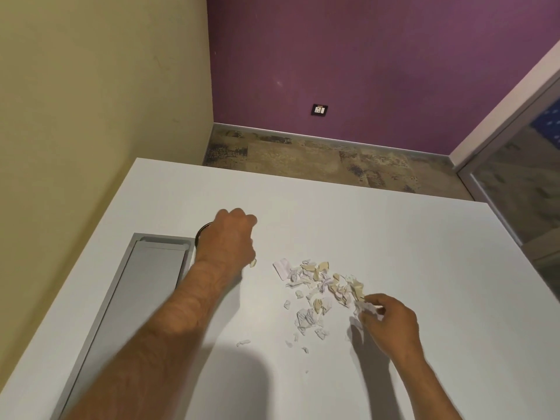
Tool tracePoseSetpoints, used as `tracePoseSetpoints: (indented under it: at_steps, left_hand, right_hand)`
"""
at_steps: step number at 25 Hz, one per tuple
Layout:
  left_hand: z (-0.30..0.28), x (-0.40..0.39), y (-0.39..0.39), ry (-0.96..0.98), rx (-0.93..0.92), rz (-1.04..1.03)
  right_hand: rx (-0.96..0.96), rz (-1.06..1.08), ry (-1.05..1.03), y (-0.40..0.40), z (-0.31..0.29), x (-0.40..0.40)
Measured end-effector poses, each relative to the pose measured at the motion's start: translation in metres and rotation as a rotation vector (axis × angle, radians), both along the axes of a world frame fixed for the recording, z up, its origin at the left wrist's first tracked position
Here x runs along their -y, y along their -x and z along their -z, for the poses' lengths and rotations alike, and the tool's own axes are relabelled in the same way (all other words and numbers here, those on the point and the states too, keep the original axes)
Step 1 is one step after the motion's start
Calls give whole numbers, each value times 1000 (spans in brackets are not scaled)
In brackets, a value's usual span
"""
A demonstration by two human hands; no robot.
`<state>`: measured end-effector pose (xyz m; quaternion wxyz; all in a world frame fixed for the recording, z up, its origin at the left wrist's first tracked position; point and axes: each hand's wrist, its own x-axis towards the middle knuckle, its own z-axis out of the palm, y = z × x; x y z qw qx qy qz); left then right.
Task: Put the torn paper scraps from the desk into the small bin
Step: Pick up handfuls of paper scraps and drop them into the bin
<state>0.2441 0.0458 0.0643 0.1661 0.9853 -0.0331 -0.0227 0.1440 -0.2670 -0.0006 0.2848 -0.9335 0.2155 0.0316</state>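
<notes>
- The paper scraps [318, 287], white and tan, lie in a loose heap on the white counter [394, 237], right of its middle, with stray bits trailing toward the near edge.
- One small scrap [243, 342] lies apart on the near-left side of the heap, and another tan bit [253, 262] shows just under the left hand [228, 234].
- The left hand reaches out over the counter toward the far left, knuckles up and fingers curled under; I cannot tell whether its grip holds anything.
- Behind that hand only a dark curved rim [202, 228] peeks out, most likely the small bin; the rest of it is hidden.
- The right hand [391, 321] is at the near-right edge of the heap, its grip pinching a crumpled white scrap [365, 307] between thumb and fingertips.
- A long grey panel [133, 286] is set into the counter along its left side, running from the near edge to just beside the dark rim.
- Past the far edge are patterned floor, a purple wall with a socket [319, 110], and a yellow wall on the left.
</notes>
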Motion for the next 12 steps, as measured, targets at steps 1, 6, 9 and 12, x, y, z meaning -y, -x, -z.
tracePoseSetpoints:
  at_steps: [1, 6, 9, 12]
  left_hand:
    - [3, 8, 5, 40, -6, 52]
    - [42, 63, 50, 45, -191, 414]
    - [71, 91, 70, -25, -351, 473]
    - [90, 108, 80, -62, -366, 432]
  right_hand:
    - [-32, 8, 40, 5, 1, 7]
    - [-377, -44, 160, 12, 11, 19]
    - [-383, -104, 110, 11, 18, 11]
    - [-323, -131, 107, 8, 21, 1]
